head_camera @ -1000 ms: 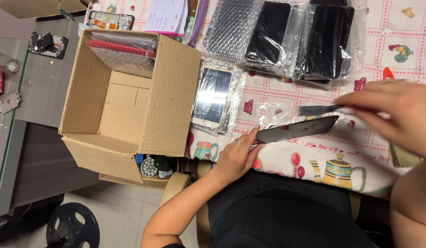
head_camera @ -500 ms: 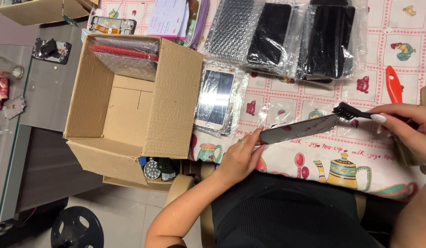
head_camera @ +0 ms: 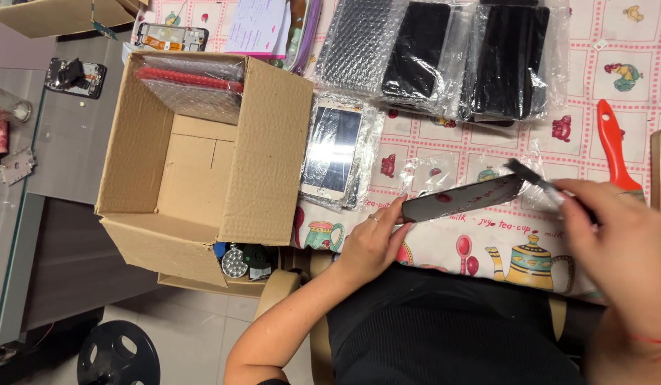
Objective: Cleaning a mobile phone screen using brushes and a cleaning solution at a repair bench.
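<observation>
A table under a pink-checked tablecloth (head_camera: 444,153) with teapot prints is carrying everything — bubble-wrapped black panels (head_camera: 451,57) lying at twelve o'clock, a wrapped white phone screen (head_camera: 334,150) at nine, a red-handled brush (head_camera: 614,142) resting at three, papers (head_camera: 255,25) sitting at eleven.

Open cardboard box (head_camera: 202,153) at table edge, bubble-wrapped items inside at its far wall. Wrapped white phone screen (head_camera: 335,151) just beside it. Bagged black panels (head_camera: 451,57) further back. Red-handled tool (head_camera: 616,142) on patterned tablecloth (head_camera: 616,78). Black reel (head_camera: 116,354) on floor.
</observation>
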